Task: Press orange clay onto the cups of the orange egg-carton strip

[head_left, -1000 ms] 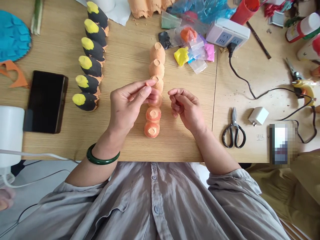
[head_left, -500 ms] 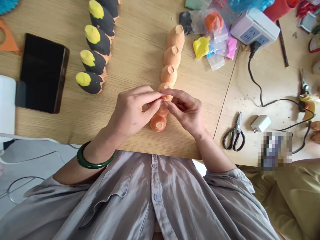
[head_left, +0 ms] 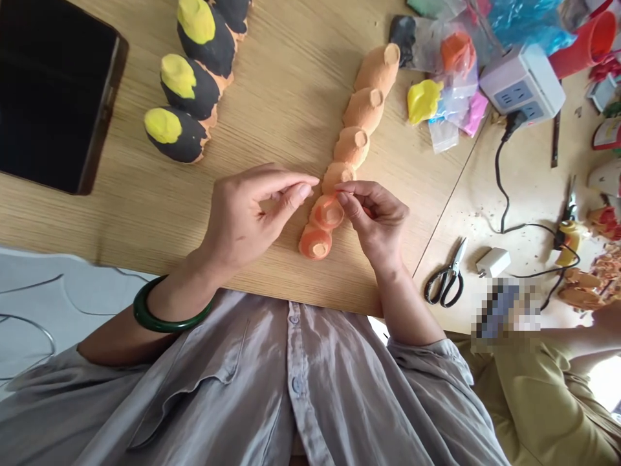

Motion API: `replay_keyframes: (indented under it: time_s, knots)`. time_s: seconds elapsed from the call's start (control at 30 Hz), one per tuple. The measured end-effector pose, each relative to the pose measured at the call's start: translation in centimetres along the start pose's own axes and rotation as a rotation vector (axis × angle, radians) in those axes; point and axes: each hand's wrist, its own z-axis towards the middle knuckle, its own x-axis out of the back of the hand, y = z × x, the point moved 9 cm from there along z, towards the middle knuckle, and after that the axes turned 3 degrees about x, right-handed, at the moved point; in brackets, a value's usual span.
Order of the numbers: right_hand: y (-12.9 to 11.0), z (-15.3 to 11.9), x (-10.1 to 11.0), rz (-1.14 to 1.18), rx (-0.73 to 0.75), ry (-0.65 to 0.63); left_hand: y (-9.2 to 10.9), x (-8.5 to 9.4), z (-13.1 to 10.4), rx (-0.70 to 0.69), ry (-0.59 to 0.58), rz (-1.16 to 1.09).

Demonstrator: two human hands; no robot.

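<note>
Black-and-yellow carton row [head_left: 207, 97], well apart, prob. against smudging; L. hand [head_left: 242, 220], pinched together, contents unclear; orange carton strip [head_left: 348, 150], domes up on tabletop [head_left: 272, 123] betw. hands, prob. for two-handed reach; R. hand [head_left: 381, 226], curled round orange clay [head_left: 367, 212].

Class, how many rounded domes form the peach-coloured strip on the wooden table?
6 rounded peach-coloured domes: four paler ones farther off, the nearest partly behind the right hand; two orange-smeared ones near the wooden table's edge.
</note>
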Motion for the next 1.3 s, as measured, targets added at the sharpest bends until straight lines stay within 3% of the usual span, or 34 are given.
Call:
replay_keyframes:
  time_s: [0.23, 0.5, 1.3]
  knots:
    - [0.2, -0.7, 0.0, -0.077, 0.022, -0.010, -1.1, -0.9, 0.1, 0.119, -0.038, -0.036]
    - [-0.7, -0.7, -0.4, -0.154, 0.059, -0.029, -3.3, -2.6, 0.2, 0.221, -0.119, -0.242]
    - [-1.1, -0.6, -0.8, -0.172, 0.003, -0.034, -3.6, -2.5, 0.6, 0.185, -0.113, -0.177]
